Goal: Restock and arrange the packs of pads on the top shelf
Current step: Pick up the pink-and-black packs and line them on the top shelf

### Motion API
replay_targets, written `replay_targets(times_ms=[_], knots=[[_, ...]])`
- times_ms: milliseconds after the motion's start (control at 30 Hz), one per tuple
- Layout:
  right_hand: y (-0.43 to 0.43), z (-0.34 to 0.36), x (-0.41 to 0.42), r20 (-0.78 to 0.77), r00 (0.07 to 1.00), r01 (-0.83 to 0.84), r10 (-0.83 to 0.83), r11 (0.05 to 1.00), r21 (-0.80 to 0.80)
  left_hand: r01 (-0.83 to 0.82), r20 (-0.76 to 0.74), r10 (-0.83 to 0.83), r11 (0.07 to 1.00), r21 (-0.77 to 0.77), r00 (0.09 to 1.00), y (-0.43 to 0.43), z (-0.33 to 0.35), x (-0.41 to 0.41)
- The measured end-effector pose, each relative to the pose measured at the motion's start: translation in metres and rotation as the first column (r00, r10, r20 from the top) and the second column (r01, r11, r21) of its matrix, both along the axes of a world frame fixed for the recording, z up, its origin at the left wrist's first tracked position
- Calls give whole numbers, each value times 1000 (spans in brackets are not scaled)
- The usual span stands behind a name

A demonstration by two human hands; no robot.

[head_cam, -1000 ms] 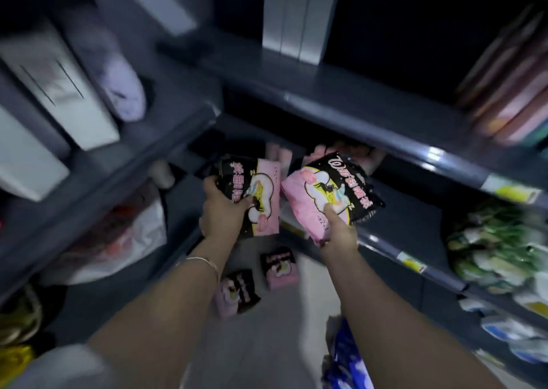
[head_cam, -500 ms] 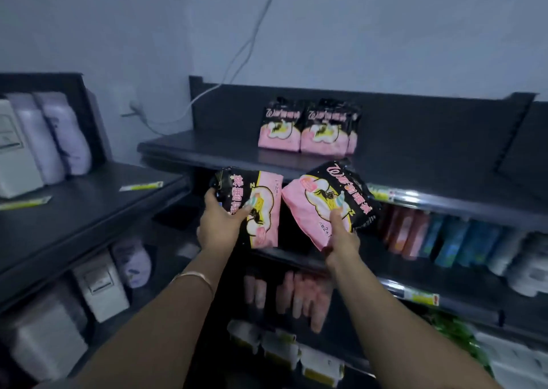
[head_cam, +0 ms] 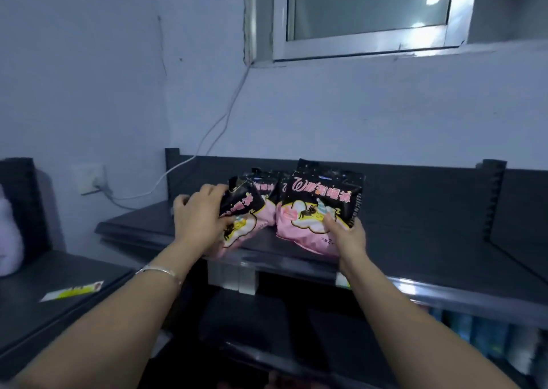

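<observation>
Lifted from below shelf height half a second earlier, two pink-and-black packs of pads now meet the front of the top shelf (head_cam: pixel 415 249). Nearest the camera, a silver bracelet (head_cam: pixel 157 270) rings the left wrist. The left hand (head_cam: pixel 201 222) curls its fingers round the side of the left pack (head_cam: pixel 240 219), holding it tilted at the shelf's lip. The right hand (head_cam: pixel 348 240) pinches the right pack (head_cam: pixel 314 213) near its lower right corner, thumb on the front. It keeps the pack upright and label-forward, apparently to line up with the row. Just behind, matching packs (head_cam: pixel 267 181) stand on the shelf, largely hidden. Farther off, a white cable (head_cam: pixel 219 128) climbs the wall toward a window (head_cam: pixel 367 6).
</observation>
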State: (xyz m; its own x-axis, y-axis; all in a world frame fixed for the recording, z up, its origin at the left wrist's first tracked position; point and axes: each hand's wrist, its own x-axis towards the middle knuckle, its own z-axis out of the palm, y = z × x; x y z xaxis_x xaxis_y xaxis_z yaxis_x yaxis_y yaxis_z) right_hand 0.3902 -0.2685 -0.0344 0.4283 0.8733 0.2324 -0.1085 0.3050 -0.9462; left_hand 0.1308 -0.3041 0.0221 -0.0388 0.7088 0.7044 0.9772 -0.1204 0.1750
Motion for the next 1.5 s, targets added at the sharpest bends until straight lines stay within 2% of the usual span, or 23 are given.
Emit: replay_targets(times_ms=[67, 133, 167, 333, 633, 767, 867, 1100, 1200, 1300, 1400, 1500], knots=[[23, 5, 8, 212, 976, 56, -44, 997, -49, -37, -130, 36, 999, -4, 991, 17, 14, 2], [33, 13, 12, 435, 896, 184, -91, 967, -177, -43, -130, 39, 999, -29, 991, 33, 24, 3], [40, 14, 14, 477, 874, 211, -95, 957, -197, -38, -117, 31, 998, -51, 993, 41, 26, 4], [80, 3, 24, 424, 905, 124, -33, 974, -189, -11, -263, -34, 986, -166, 964, 93, 31, 21], [130, 2, 29, 466, 885, 184, -19, 932, -312, 110, -403, -218, 955, -274, 889, 186, 33, 42], [147, -6, 29, 530, 848, 227, 21, 889, -397, 133, -389, -250, 943, -304, 886, 222, 18, 44], [151, -11, 31, 567, 824, 291, -3, 860, -419, 144, -323, -244, 942, -303, 914, 242, -3, 46], [158, -7, 25, 580, 814, 349, -22, 817, -460, 207, -167, -238, 961, -184, 957, 249, -31, 64], [151, -7, 19, 690, 719, 468, -87, 793, -389, 239, -55, -249, 961, -143, 967, 243, -49, 69], [143, -9, 11, 859, 491, 505, -147, 851, -143, 290, 39, -288, 937, -197, 957, 241, -68, 69], [142, -9, 7, 921, 364, 451, -140, 891, -43, 248, -34, -266, 930, -270, 963, 249, -76, 67], [146, -9, 2, 981, 179, 446, -80, 895, -8, 266, -60, -309, 889, -372, 949, 261, -70, 67]])
